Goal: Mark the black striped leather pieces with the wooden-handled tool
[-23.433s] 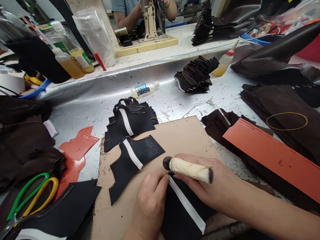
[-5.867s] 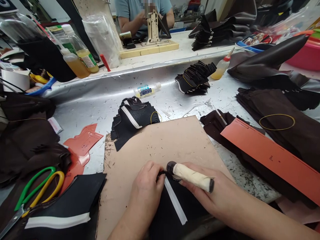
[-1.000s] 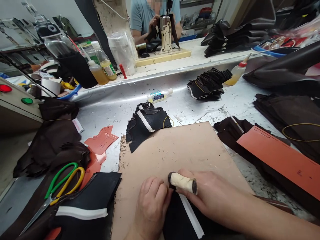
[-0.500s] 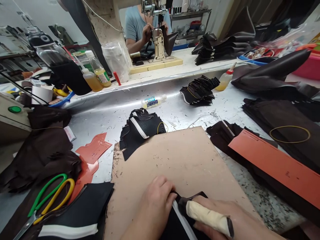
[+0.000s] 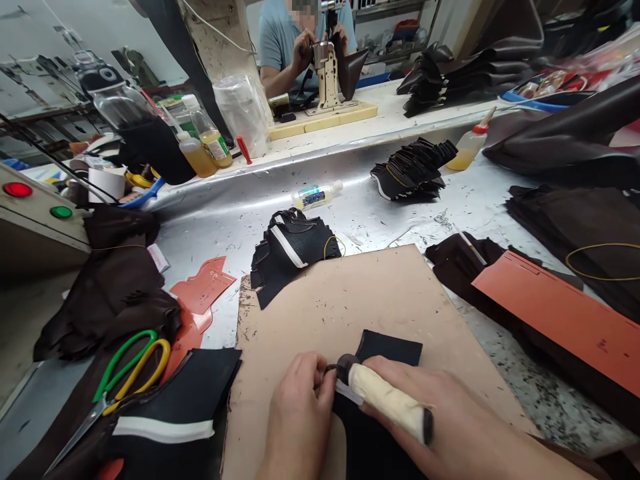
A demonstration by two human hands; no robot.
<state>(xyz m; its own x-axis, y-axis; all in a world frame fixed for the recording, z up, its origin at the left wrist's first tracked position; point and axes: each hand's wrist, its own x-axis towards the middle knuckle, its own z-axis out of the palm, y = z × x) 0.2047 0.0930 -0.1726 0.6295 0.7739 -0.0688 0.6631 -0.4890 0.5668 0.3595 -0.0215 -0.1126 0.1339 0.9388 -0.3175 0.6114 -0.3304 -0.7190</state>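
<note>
A black piece with a white strip (image 5: pixel 373 440) lies on the tan board (image 5: pixel 320 300) under both hands. My left hand (image 5: pixel 300 413) pinches the piece's edge between thumb and fingers. My right hand (image 5: pixel 425 413) is closed around a tool with a pale wrapped handle and dark head (image 5: pixel 390 400); the head is close to my left fingertips. The tool's working end is hidden. At the board's far edge rests a stack of black pieces with a white strip (image 5: pixel 293 250). More black pieces with a white strip (image 5: pixel 165 433) lie at the left.
Green-and-yellow-handled scissors (image 5: pixel 133 373) lie left on dark material. An orange template (image 5: pixel 560 320) covers dark pieces at right. A glue bottle (image 5: pixel 315 195) lies beyond the board; another bottle (image 5: pixel 467 150) stands farther right. A person (image 5: pixel 305 53) works at a machine behind.
The black piece has turned, and its far end now extends beyond my right hand. Both hands and the tool have shifted slightly left. The camera view has moved, showing a red button at left.
</note>
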